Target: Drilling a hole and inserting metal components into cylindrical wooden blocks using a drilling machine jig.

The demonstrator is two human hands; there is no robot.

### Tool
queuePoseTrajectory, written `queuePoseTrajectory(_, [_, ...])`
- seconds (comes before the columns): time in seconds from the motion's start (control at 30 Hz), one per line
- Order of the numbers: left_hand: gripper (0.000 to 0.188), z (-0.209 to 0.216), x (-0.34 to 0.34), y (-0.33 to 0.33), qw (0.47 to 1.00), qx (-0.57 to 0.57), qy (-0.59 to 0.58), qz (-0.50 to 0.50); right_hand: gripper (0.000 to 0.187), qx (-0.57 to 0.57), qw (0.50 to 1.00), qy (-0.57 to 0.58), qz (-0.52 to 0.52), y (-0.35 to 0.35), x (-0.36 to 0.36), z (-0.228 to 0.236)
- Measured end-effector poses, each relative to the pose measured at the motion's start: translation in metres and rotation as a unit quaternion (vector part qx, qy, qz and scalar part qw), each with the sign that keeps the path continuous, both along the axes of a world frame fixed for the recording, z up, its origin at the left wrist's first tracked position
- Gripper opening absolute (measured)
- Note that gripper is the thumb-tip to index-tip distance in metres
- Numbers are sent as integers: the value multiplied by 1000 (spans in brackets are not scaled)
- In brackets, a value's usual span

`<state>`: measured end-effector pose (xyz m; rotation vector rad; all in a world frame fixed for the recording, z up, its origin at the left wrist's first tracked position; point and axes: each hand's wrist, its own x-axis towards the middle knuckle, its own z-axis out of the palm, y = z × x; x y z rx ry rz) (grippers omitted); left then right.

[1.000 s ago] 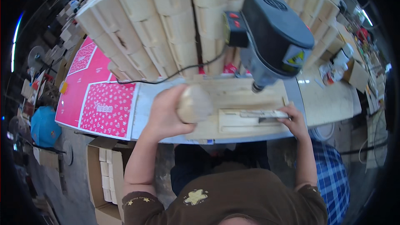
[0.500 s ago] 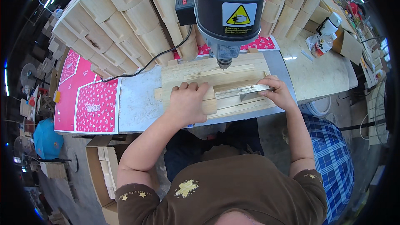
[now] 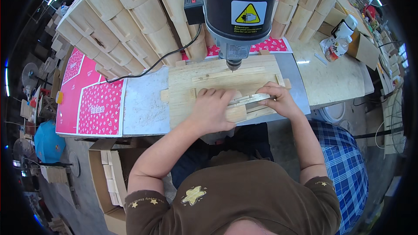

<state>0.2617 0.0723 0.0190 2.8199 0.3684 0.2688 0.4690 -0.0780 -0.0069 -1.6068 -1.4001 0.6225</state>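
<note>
Wooden block (image 3: 235, 113), small and pale, sits at the centre of the frame on a plywood jig board (image 3: 187, 87), just below the bit of a grey drill press (image 3: 238, 11). The left hand (image 3: 212, 111) lies flat over the block's left end, fingers curled over its top, pressing it down. The right hand (image 3: 278, 100) pinches a thin grey strip (image 3: 250, 100) running along the block's upper edge, fingers closed on it. Stacked curved wooden pieces (image 3: 130, 21) fan across the upper frame, and pink patterned sheets (image 3: 100, 106) cover the tabletop (image 3: 146, 104) at left. A white bottle (image 3: 339, 39) stands at upper right.
</note>
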Motion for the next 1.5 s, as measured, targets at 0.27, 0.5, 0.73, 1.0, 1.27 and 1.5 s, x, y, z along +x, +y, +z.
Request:
queuePoseTrajectory(0.27, [69,-48,-32,9,945,-194,-241,105,30,39,992,-80,-92,-12,14,-7])
queuePoseTrajectory(0.5, [77,-74,0,11,939,-177,-252,154,31,59,982,-85,-157,29,33,-13])
queuePoseTrajectory(0.73, [64,-97,-11,24,899,-284,-246,225,31,75,986,-87,-118,47,19,-16])
queuePoseTrajectory(1.0, [58,-101,-9,37,942,-138,-239,193,49,65,986,-126,-93,45,22,-2])
queuePoseTrajectory(1.27, [39,-97,-9,41,943,-124,-260,164,30,256,956,16,-146,98,35,154])
queuePoseTrajectory(1.5, [38,-102,-8,42,941,-120,-281,147,20,257,904,-266,-215,77,16,164])
